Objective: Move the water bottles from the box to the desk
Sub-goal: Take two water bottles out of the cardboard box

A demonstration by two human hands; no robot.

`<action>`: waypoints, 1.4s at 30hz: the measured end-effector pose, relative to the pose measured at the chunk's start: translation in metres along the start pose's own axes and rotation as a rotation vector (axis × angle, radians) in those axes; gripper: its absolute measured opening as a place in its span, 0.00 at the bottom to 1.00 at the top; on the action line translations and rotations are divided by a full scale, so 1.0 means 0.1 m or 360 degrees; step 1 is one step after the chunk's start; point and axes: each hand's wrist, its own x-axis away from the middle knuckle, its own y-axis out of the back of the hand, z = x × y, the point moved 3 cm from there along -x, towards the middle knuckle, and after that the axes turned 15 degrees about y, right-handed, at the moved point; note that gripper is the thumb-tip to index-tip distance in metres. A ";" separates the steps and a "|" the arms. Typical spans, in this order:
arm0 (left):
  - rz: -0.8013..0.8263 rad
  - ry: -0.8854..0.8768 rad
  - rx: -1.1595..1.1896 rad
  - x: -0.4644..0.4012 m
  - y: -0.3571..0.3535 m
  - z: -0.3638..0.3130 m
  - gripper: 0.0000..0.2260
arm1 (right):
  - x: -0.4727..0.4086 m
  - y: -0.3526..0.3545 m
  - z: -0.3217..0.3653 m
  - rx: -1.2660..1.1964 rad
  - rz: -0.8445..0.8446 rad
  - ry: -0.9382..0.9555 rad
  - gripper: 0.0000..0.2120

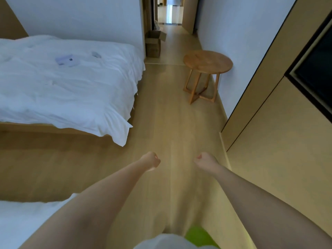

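Box open on the floor far ahead; left hand and right hand curled into fists, holding nothing, presumably heading there.

You're looking down a pale wood floor. A bed with rumpled white bedding sits to your left, a round wooden side table stands against the white wall ahead, and tan cabinet panels line your right.

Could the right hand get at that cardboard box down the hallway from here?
Probably not. The right hand hangs over the floor, and the box sits far ahead past the stool; the walkway looks free.
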 end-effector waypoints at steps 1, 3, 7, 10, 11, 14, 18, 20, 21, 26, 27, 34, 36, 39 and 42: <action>0.0015 0.0006 0.0002 -0.13 0.07 -0.05 0.12 | -0.16 0.06 0.03 -0.0009 0.0002 -0.0003 0.19; 0.0044 0.0023 0.0038 -0.40 0.22 -0.14 0.13 | -0.48 0.16 0.07 -0.0022 0.0019 -0.0009 0.19; 0.0058 0.0083 0.0095 -0.98 0.51 -0.36 0.10 | -1.22 0.33 0.17 -0.0048 0.0070 0.0004 0.21; 0.0043 0.0161 0.0108 -1.52 0.82 -0.61 0.09 | -1.92 0.49 0.30 -0.0054 0.0081 0.0043 0.21; 0.0030 0.0161 0.0118 -1.71 0.94 -0.71 0.10 | -2.17 0.56 0.35 -0.0036 0.0086 0.0066 0.20; 0.0005 0.0185 0.0115 -2.26 1.31 -1.05 0.11 | -2.95 0.82 0.51 0.0023 0.0097 0.0104 0.18; -0.0031 0.0215 0.0110 -2.95 1.91 -1.58 0.15 | -3.89 1.31 0.75 0.0039 0.0124 0.0123 0.20; -0.0074 0.0188 0.0144 -3.28 2.21 -1.89 0.15 | -4.33 1.57 0.85 0.0084 0.0080 0.0160 0.20; -0.0091 0.0157 0.0151 -3.43 2.34 -2.03 0.14 | -4.53 1.68 0.89 0.0100 0.0071 0.0173 0.20; -0.0075 0.0113 0.0125 -4.27 2.85 -2.57 0.11 | -5.48 1.96 1.02 0.0178 0.0097 0.0165 0.21; -0.0054 0.0126 0.0138 -4.46 2.93 -2.65 0.12 | -5.70 1.99 1.03 0.0177 0.0098 0.0150 0.21; -0.0004 0.0082 0.0030 -5.96 3.72 -3.22 0.15 | -7.31 2.23 1.23 0.0168 0.0091 0.0083 0.25; 0.0023 0.0049 -0.0031 -6.37 4.02 -3.38 0.14 | -7.76 2.38 1.34 0.0139 0.0109 0.0044 0.26; 0.0007 0.0000 -0.0112 -7.01 4.51 -3.70 0.13 | -8.39 2.64 1.51 0.0096 0.0066 0.0016 0.27; 0.0031 -0.0017 -0.0070 -7.51 4.86 -4.04 0.12 | -8.92 2.87 1.64 0.0079 0.0062 -0.0007 0.28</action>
